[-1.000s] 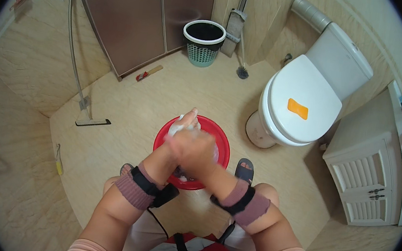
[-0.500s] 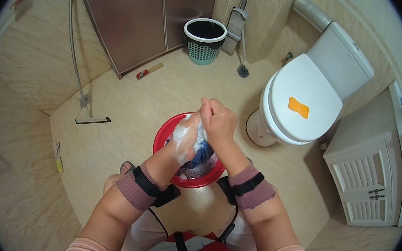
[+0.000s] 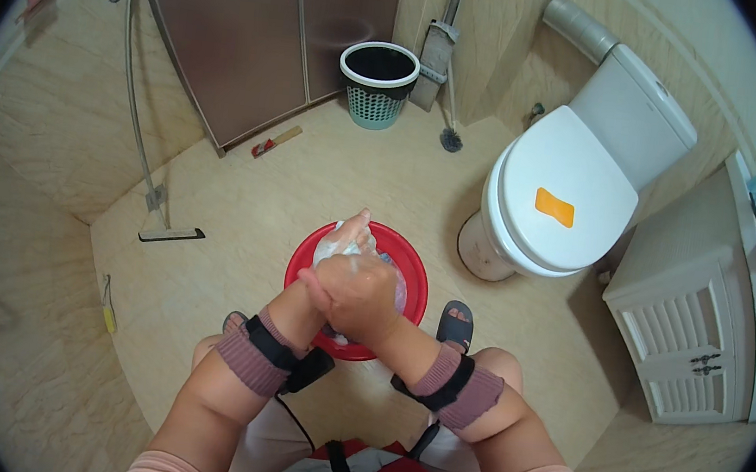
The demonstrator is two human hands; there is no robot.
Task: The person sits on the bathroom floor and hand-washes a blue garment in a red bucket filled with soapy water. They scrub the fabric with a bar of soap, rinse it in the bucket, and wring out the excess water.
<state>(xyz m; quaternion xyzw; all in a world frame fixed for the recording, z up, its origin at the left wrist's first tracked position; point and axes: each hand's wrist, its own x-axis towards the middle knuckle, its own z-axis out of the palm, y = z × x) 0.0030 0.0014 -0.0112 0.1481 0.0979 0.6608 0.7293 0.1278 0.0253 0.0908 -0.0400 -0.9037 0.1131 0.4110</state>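
A red basin stands on the floor between my feet, with wet, pale purplish fabric partly showing inside. Over it, my left hand points away from me, its fingers around a white, soapy cloth. My right hand is closed in a fist across the left wrist and heel of the palm. Foam streaks its back. Whatever lies inside that fist is hidden. Both forearms wear purple knit cuffs with black straps.
A white toilet with an orange patch on its lid is at right, beside a louvred white cabinet. Farther off are a lidless waste bin, a toilet brush and a red-and-wood brush. A floor squeegee leans left.
My right hand has slid from beside the left fingers back toward the left wrist. The dark blue cloth seen between my hands is now covered. My right foot has come into sight.
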